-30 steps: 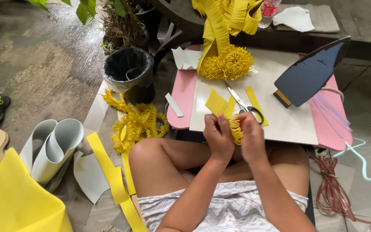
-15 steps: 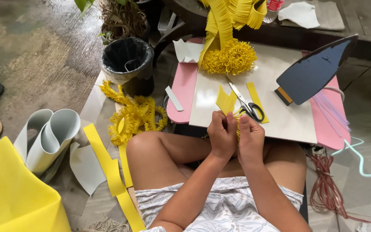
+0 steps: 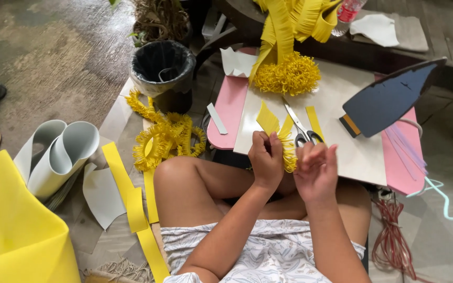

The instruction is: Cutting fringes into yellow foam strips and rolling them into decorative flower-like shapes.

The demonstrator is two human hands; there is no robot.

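Closely, a fringed yellow strip [image 3: 288,149] is worked at the table [image 3: 357,152] edge.
It is pinched by the left hand [image 3: 266,159], while the right hand [image 3: 316,172] is held beside it, fingers loosely spread; scissors [image 3: 301,127] lie behind.

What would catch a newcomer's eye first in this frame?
Yellow dominates: the left hand pinches a fringed yellow strip beside the right hand, at the near edge of the pale board. A yellow pompom sits at its far edge, scissors between.
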